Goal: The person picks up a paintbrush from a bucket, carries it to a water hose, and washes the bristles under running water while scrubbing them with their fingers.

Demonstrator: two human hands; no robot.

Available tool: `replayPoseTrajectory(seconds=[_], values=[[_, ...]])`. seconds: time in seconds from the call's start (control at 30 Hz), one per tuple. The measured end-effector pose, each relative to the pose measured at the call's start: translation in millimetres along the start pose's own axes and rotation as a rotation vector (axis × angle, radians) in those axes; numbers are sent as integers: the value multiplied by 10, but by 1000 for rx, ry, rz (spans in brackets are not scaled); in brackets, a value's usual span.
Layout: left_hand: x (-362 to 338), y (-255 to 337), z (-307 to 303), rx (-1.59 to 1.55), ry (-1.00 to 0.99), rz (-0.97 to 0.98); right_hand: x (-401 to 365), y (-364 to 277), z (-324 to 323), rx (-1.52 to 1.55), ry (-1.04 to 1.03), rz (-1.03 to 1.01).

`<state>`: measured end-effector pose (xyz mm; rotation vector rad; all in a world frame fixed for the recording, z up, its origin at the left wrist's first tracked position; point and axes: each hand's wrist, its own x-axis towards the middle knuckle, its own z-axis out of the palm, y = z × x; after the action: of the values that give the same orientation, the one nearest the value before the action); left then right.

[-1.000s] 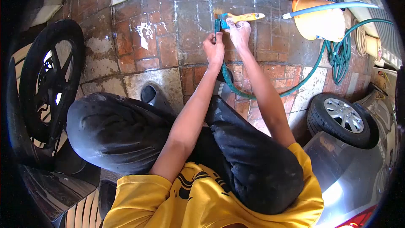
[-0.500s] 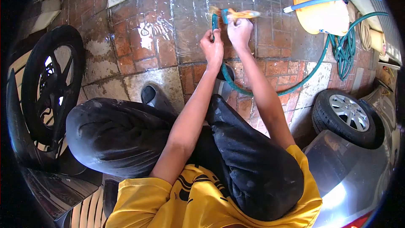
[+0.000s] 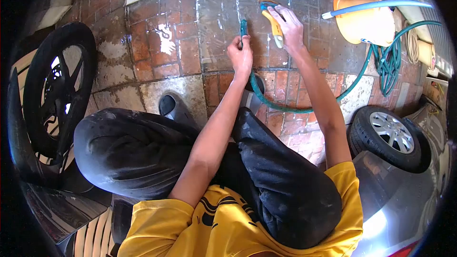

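Observation:
My left hand (image 3: 241,57) is closed around the end of a green hose (image 3: 243,27), whose tip points away from me over the wet floor. From that fist the hose curves down and off to the right. Further out and to the right, my right hand (image 3: 290,26) grips a brush with a yellow handle (image 3: 273,23). Its blue collar and brownish bristle end point to the far left, while the pale butt of the handle points back toward me. The brush is apart from the hose tip.
A yellow bucket (image 3: 364,21) stands at the far right, with a light blue pipe (image 3: 376,5) across it. Coiled hose (image 3: 388,69) lies beside it. A motorcycle wheel (image 3: 59,90) is on my left, a car wheel (image 3: 388,131) on my right. Wet brick paving (image 3: 183,28) spreads ahead.
My right hand has moved right, away from the hose tip, and turned the brush so its handle points back toward me. My left hand has stayed nearly in place on the hose.

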<state>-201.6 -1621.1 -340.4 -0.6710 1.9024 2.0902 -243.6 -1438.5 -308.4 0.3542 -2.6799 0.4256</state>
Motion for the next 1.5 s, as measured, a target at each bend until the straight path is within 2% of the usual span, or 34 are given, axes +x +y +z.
replayPoseTrajectory(seconds=[0.1,0.13,0.17,0.23,0.37,0.43,0.5,0.57,0.6,0.7,0.73,0.77,0.83,0.9,0.97,1.07,1.1,1.17,1.2,1.27,1.3,1.37,1.4,1.43,1.5], values=[[-35,65,21,23,1,-32,-176,24,196,-80,-90,-46],[-24,47,22,26,6,-23,-214,-99,229,-50,-182,28],[-17,29,23,30,10,-16,-248,-203,310,-52,-139,49],[-16,0,7,22,5,-22,-239,-307,389,74,-105,256],[-14,-6,12,32,10,-49,-64,-389,378,142,-63,388],[-7,3,3,29,-3,-49,11,-419,349,215,-13,533],[-8,5,2,18,-6,-61,84,-432,352,213,11,545],[-39,55,19,82,9,-41,100,-412,462,227,-72,819],[-58,69,21,73,-2,-50,78,-418,521,299,-2,916],[-37,38,29,62,-16,-51,-43,-373,711,387,125,1012],[-40,53,24,60,-20,-44,-40,-402,677,650,212,1121],[-53,66,13,62,-22,-42,-74,-398,735,651,214,1122],[-46,114,7,35,-18,-46,-32,-419,812,1001,502,1209],[-53,147,-22,-5,-30,-39,-35,-359,772,1387,536,1306],[-104,152,-55,-39,-41,-45,31,-404,711,1433,600,1342],[-177,141,-69,-69,-96,10,54,-509,746,1492,545,1324],[-175,148,-70,-67,-97,12,67,-570,795,1376,517,1338],[-157,125,-82,-42,-97,24,-32,-581,955,1092,395,1213],[-144,118,-92,-40,-93,23,-75,-563,1004,1095,392,1214],[-106,103,-97,-63,-65,-10,-56,-600,937,736,224,1060],[-110,85,-107,-63,-63,-18,-69,-618,891,733,218,1065],[-62,64,-102,-46,-69,-34,169,-727,572,352,7,920],[-54,63,-97,-53,-71,-46,156,-673,665,342,64,798],[-52,66,-97,-54,-66,-48,175,-638,681,344,59,796],[-34,83,-91,-22,-75,-27,191,-561,683,255,19,483]])
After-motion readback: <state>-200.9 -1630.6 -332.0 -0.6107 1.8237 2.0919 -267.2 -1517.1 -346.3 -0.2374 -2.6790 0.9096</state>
